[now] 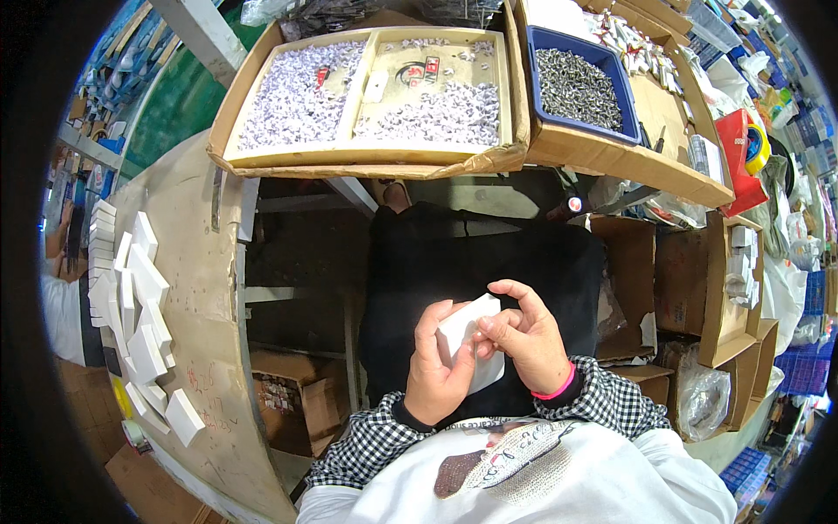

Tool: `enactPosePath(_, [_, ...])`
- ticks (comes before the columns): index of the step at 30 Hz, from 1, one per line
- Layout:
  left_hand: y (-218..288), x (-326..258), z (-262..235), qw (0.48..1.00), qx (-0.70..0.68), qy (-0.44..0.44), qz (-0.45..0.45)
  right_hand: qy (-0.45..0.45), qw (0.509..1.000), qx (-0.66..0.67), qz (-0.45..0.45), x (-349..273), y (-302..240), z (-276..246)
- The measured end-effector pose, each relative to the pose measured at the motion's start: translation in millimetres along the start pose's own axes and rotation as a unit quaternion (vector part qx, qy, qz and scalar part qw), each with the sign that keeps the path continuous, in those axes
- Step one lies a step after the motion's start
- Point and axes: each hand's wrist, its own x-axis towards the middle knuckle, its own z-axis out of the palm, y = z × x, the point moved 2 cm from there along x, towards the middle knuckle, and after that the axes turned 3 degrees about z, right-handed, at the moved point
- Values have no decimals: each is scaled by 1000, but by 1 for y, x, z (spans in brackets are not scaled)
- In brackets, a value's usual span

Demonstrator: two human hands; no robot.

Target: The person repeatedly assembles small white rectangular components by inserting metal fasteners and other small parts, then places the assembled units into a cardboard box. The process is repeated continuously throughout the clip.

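Note:
Above my lap, my left hand (434,367) grips a flat white rectangular piece (486,375) by its left side, with the thumb across the near face. It looks like a plastic housing or panel; its exact kind does not show. My right hand (530,341) is at the same piece, thumb and fingertips pinched together over its face. The right index finger arches up by the top corner. Anything small inside that pinch is hidden by the fingers.
Ahead, a cardboard-edged tray (367,162) holds many tiny white parts in two compartments. Right of it stands a blue bin (534,87) of small metal parts. Similar white flat pieces (147,349) lie heaped on the left table (205,306). Open cardboard boxes (621,253) flank my legs.

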Motion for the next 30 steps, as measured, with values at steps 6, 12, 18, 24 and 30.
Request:
enactPosePath(6, [-2, 0, 1, 1000, -6, -1, -7, -6, 1000, -3, 3, 1, 2, -2])
enactPosePath(12, [0, 0, 4, 1000, 3, -13, -19, -13, 999, 39, 7, 1, -4, -5])
enactPosePath(18, [8, 3, 6, 999, 28, -24, -11, -19, 997, 77, -24, 0, -9, -5])
enactPosePath(24, [16, 8, 10, 997, 61, -40, -4, 4, 991, 100, -88, -5, -5, -2])
enactPosePath(30, [17, 4, 15, 995, 75, -56, -35, 50, 967, 125, -218, -5, -30, -5])
